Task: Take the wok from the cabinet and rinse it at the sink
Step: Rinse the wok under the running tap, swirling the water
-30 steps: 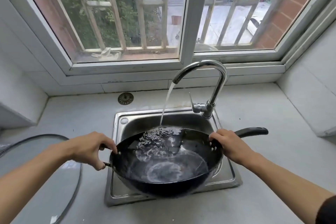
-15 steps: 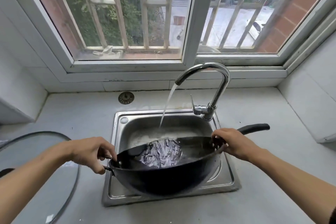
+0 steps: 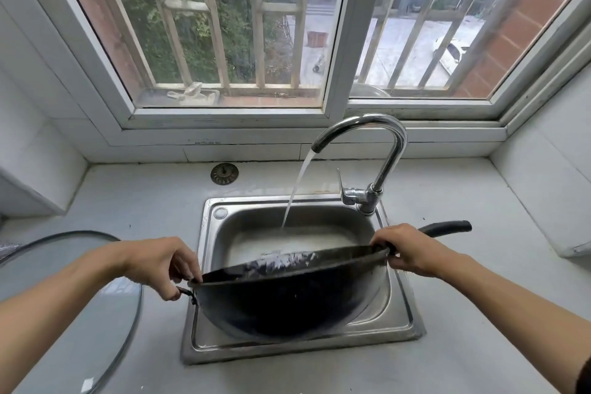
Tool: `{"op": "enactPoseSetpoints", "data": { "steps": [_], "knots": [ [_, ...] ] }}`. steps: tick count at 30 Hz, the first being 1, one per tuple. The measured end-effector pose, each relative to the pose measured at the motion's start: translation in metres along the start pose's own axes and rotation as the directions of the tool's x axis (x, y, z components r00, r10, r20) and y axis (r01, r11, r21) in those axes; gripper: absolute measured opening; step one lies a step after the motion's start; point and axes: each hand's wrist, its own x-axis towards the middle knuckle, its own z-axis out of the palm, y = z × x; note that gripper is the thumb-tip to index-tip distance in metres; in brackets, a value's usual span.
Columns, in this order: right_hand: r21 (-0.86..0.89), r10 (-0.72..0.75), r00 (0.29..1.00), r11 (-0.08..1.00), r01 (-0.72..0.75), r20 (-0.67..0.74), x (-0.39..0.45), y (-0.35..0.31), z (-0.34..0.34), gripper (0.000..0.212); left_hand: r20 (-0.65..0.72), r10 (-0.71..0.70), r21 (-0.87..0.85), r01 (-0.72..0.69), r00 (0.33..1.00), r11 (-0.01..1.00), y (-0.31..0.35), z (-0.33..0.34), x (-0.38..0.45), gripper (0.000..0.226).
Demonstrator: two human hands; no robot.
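One black wok is being held over one steel sink, tilted away from the viewer so that its dark underside is facing the camera and its rim is slanting up toward the right. Two hands are gripping it. The left hand is closing its fingers around the small loop handle at the wok's left edge, thumb below and fingertips curling over the rim. The right hand is wrapping shut around the base of the one long handle, which is projecting to the right beyond the knuckles. Left of the left hand, one glass lid is lying flat on the counter. Just beyond the fingers, water is pooling and foaming at the wok's far lip and in the sink basin. Farther back, one curved chrome faucet is running, its single stream falling between the two hands. Behind the sink's left corner, one round drain strainer is resting on the counter. Farthest away, one barred window is spanning the wall.
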Motion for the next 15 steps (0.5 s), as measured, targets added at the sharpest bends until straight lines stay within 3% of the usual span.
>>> {"op": "enactPoseSetpoints", "data": {
  "steps": [4,10,15],
  "knots": [
    [0.031,-0.014,1.0,0.999,0.015,-0.011,-0.004,0.002,-0.005,0.018,-0.006,0.035,-0.085,-0.036,0.999,0.996,-0.001,0.001,-0.002,0.035],
    [0.004,-0.015,0.999,1.0,0.015,-0.042,-0.006,0.002,0.001,0.021,-0.155,0.047,0.253,-0.006,0.987,0.967,0.0,0.008,0.003,0.046],
    [0.018,-0.014,0.996,1.0,0.015,-0.088,-0.007,0.004,0.009,0.023,-0.276,0.127,0.259,-0.053,0.953,0.964,-0.006,0.014,0.005,0.045]
  ]
}}
